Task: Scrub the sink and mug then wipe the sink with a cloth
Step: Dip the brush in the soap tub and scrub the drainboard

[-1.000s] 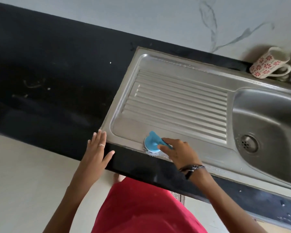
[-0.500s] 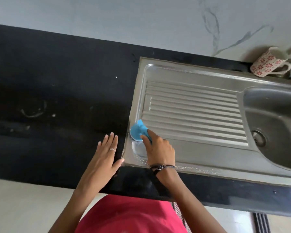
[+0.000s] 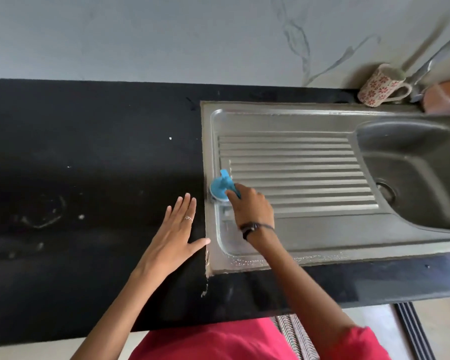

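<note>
- Where the black countertop [image 3: 89, 178] meets the pale marbled wall [image 3: 166, 35], a steel sink [image 3: 309, 120] is set in, with a ribbed drainboard on its left and a basin with a drain on its right.
- The right hand [image 3: 250, 206] grips a blue scrubber [image 3: 220, 187], which is pressed on the drainboard's left edge; suds lie along the sink's near rim.
- The left hand [image 3: 174, 235] rests flat on the counter just beside the sink, fingers straight and spread.
- A flower-patterned mug [image 3: 379, 85] stands at the back edge near the tap [image 3: 437, 55], well apart from both hands.
- No writing can be read anywhere.
</note>
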{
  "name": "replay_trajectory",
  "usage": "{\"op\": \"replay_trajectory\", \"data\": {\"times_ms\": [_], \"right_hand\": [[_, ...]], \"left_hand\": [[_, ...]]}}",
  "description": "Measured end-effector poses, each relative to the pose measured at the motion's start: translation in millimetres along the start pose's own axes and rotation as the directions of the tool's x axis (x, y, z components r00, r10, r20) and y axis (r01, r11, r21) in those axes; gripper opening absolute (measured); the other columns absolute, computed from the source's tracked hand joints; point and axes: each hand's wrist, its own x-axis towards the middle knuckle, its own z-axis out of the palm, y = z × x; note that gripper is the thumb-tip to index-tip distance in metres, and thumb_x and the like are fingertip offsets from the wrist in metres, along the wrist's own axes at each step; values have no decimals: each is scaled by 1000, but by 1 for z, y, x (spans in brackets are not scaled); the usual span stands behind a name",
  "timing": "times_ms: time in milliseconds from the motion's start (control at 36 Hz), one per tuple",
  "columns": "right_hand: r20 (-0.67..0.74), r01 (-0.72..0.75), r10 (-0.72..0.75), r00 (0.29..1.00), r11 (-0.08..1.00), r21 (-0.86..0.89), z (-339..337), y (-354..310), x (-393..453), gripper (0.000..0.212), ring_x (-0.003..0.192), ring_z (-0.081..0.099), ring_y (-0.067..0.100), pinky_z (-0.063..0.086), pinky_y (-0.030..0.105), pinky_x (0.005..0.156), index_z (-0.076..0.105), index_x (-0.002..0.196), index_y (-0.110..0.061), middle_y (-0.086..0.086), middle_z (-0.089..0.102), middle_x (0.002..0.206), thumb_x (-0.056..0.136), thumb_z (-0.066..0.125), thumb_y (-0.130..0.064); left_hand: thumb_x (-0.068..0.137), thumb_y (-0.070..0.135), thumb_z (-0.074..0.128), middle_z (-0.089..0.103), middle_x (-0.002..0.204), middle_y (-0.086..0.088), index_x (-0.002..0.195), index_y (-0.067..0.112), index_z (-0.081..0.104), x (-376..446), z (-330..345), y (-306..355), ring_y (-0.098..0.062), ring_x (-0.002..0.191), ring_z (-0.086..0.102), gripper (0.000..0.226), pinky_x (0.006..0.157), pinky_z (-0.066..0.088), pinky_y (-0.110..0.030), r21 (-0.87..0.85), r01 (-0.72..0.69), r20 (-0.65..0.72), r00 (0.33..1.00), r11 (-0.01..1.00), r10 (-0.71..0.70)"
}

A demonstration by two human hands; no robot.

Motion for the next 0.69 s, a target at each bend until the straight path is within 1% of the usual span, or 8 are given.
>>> {"op": "replay_trajectory", "data": {"times_ms": [83,167,250,333,444,528,611,694], "right_hand": [[-52,-32,34,998,998,49,0,-18,41,31,81,60,28,44,34,65,61,113,-17,10,64,89,94,42,-34],[-69,-18,20,997,1000,24,0,-26,53,30,72,53,24,40,32,61,62,110,-14,6,57,80,95,41,-31],[-41,16,-16,999,1000,-16,1,-20,27,30,78,61,24,48,34,66,58,116,-18,8,65,89,97,40,-33],[8,7,-6,1000,999,-40,3,-4,-12,32,75,61,20,44,28,61,54,121,-22,3,65,88,98,38,-37],[10,-21,22,1000,998,-59,-1,-4,-21,33,82,63,24,45,32,65,53,123,-26,5,67,93,98,37,-40],[-17,-17,15,1000,995,-98,-3,-18,13,33,88,62,28,39,31,65,55,122,-23,9,67,98,98,38,-38],[-87,-49,43,995,997,-67,-2,-34,64,33,84,61,30,39,32,64,59,115,-16,12,66,97,96,38,-33],[-138,-71,67,988,997,-22,-2,-55,113,34,80,58,29,35,31,63,59,113,-10,15,65,100,97,36,-28]], "left_hand": [[92,50,43,-32,139,2,136,13,-25,10,-6,-4,-9,130,-29,89,106,-18,-25,3,8,6,1000,1000,-8],[91,50,46,-32,140,2,143,11,-20,21,-12,-7,-9,129,-29,92,106,-18,-26,24,6,6,1000,1000,-7],[91,47,48,-29,146,0,143,12,-20,30,-18,-10,-9,129,-30,93,107,-18,-26,42,-10,-4,1000,999,10],[90,45,51,-22,152,-3,140,13,-22,39,-22,-14,-9,130,-28,94,107,-17,-27,32,-22,-30,999,999,22],[89,47,51,-20,154,-6,144,10,-17,50,-25,-14,-12,134,-26,95,108,-16,-28,32,-31,-20,999,999,31],[89,52,48,-22,153,-7,144,10,-18,58,-26,-13,-11,130,-30,96,107,-17,-28,39,-28,-9,1000,999,29],[88,55,47,-21,154,-7,145,10,-17,66,-30,-12,-12,135,-27,97,108,-17,-29,39,-31,-27,999,999,32],[88,56,46,-21,154,-7,146,9,-16,75,-33,-12,-16,140,-21,96,109,-15,-30,57,-28,-38,999,998,30]]}}
